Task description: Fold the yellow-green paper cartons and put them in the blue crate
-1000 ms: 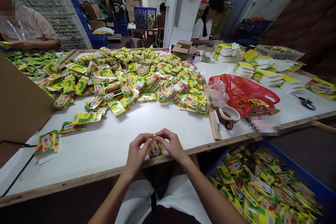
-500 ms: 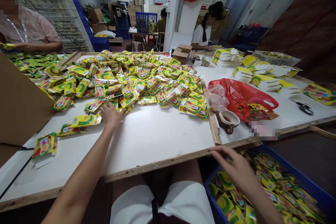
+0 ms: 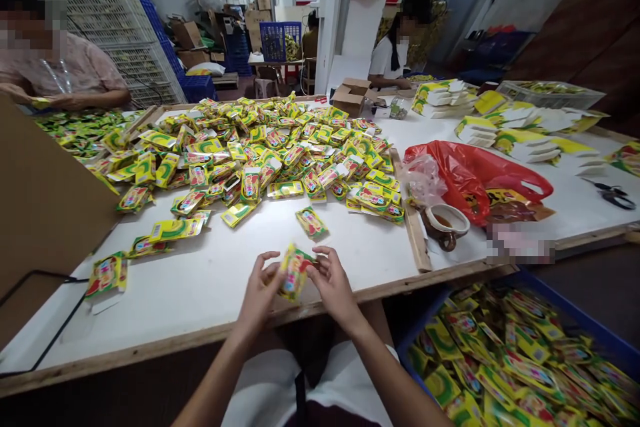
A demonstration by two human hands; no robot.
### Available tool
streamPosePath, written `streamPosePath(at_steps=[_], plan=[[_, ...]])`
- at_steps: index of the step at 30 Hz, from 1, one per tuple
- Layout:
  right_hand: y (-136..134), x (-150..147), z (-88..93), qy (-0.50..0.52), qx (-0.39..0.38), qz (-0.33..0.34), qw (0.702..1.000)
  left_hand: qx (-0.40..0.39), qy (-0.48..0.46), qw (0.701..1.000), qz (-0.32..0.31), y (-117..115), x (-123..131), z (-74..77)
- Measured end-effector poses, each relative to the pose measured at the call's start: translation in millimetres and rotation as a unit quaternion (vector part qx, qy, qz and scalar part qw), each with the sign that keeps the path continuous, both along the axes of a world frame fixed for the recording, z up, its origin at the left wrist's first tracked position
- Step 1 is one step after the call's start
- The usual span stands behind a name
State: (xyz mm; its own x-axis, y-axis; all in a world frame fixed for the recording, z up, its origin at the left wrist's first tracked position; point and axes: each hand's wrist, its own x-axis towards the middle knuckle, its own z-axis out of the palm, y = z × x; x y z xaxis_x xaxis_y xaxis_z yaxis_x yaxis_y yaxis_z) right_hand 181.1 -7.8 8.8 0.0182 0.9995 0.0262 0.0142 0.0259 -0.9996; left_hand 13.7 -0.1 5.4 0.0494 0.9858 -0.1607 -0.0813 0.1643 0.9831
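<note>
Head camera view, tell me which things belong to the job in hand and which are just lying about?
Likely part of the job:
- yellow packet between left hand and right hand
- packet pile
- blue crate holding packets

Probably just lying about:
- brown mug
- red plastic bag
- scissors

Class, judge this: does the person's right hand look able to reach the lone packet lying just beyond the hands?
Probably yes: the lone packet lies just ahead of the right hand with nothing between, though that hand is holding another packet.
</note>
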Motion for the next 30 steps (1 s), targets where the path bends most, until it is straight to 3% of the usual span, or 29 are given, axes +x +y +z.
streamPosePath(at_steps=[3, 15, 17, 22, 25, 28, 30], plan=[[8.3, -8.4, -5.7, 0.024, 0.015, 0.004, 1.0, 0.037, -0.02, 0.997, -0.058, -15.1, 19.8, 4.6], [17.3, 16.1, 4.9, -0.099, 0.097, 0.109, 0.984, 0.062, 0.03, 0.982, -0.178, -1.5, 6.2, 15.3], [18.0, 17.3, 3.4, -0.085, 0.084, 0.106, 0.987, 0.063, 0.036, 0.983, -0.171, 0.5, 5.1, 14.1], [22.3, 13.2, 3.1, -0.107, 0.089, 0.105, 0.985, 0.113, 0.085, 0.987, -0.082, 4.3, 5.4, 9.0], [25.8, 9.9, 4.8, -0.115, 0.113, 0.1, 0.982, 0.102, 0.046, 0.991, -0.073, 4.2, 8.9, 7.4], [25.8, 10.8, 2.5, -0.053, 0.09, 0.046, 0.994, 0.058, -0.013, 0.996, -0.068, 3.0, 12.6, 6.1], [24.0, 12.6, -0.8, -0.043, 0.077, 0.044, 0.995, 0.049, -0.031, 0.997, -0.059, 2.5, 14.3, 5.5]])
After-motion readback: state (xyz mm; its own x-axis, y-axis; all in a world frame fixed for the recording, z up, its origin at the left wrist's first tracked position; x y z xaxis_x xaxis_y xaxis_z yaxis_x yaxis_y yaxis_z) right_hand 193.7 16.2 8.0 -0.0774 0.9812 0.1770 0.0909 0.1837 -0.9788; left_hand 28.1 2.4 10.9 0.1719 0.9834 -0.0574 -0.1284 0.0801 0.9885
